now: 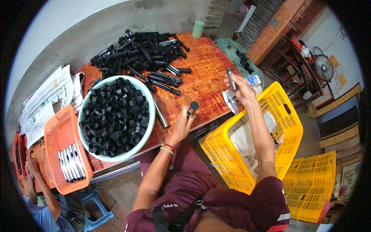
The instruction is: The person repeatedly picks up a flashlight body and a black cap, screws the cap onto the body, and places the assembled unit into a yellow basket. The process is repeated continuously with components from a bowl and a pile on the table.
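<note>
My left hand [182, 123] rests near the front edge of the red-brown wooden table [208, 65] and grips a short black tube with a round cap [192, 107], held upright. My right hand [240, 89] is raised over the table's right edge and holds a small grey metal cylinder [231, 79]. A white basin [151, 120] full of black caps [115, 116] stands just left of my left hand. A heap of black tube parts [143, 54] covers the far side of the table.
A yellow crate [284, 116] lined with newspaper stands under my right arm, another yellow crate [313, 185] behind it. An orange basket [58, 139] holds several finished tubes. Another person [42, 193] sits at lower left. A green cup [198, 29] stands at the far edge.
</note>
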Demonstrator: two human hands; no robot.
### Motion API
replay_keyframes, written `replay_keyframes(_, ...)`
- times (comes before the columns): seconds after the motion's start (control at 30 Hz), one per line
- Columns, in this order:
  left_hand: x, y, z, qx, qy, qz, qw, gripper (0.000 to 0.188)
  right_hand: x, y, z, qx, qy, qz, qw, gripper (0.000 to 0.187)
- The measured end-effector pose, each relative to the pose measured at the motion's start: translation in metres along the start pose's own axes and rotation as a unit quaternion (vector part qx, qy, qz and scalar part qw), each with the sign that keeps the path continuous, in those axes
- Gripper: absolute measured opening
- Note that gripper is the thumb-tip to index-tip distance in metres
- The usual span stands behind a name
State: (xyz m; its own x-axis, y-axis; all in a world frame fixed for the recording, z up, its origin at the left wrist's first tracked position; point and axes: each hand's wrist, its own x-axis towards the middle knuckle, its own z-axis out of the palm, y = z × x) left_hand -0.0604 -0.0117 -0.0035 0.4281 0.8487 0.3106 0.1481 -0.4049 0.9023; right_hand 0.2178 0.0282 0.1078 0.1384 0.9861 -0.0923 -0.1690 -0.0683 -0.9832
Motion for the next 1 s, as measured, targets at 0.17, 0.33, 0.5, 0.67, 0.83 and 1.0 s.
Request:
replay_keyframes(0.17, -0.002, -0.014, 0.008, 0.045, 0.02, 0.027, 0.998, 0.036, 0.04, 0.052, -0.024, 0.017, 0.066, -0.052, 0.996, 0.034)
replay_keyframes(0.33, 0.0, -0.001, 0.002, 0.025, -0.008, -0.016, 1.0, 0.024, 0.081, 0.103, -0.057, -0.161, 0.148, -0.134, 0.967, 0.029)
replay_keyframes(0.5, -0.015, 0.037, -0.02, -0.005, 0.004, 0.04, 0.999, 0.024, 0.115, 0.139, -0.106, -0.352, 0.13, -0.174, 0.91, 0.029)
replay_keyframes(0.67, -0.054, 0.088, -0.094, 0.014, 0.068, 0.092, 0.993, 0.024, 0.103, 0.122, -0.082, -0.465, 0.183, -0.053, 0.864, 0.026)
replay_keyframes(0.83, -0.118, 0.135, -0.201, -0.085, 0.18, -0.177, 0.964, 0.04, 0.104, 0.125, -0.089, -0.46, 0.184, -0.098, 0.863, 0.032)
replay_keyframes(1.0, -0.196, 0.11, -0.317, 0.184, 0.352, -0.168, 0.902, 0.041, 0.108, 0.119, -0.083, -0.49, 0.29, -0.168, 0.805, 0.065)
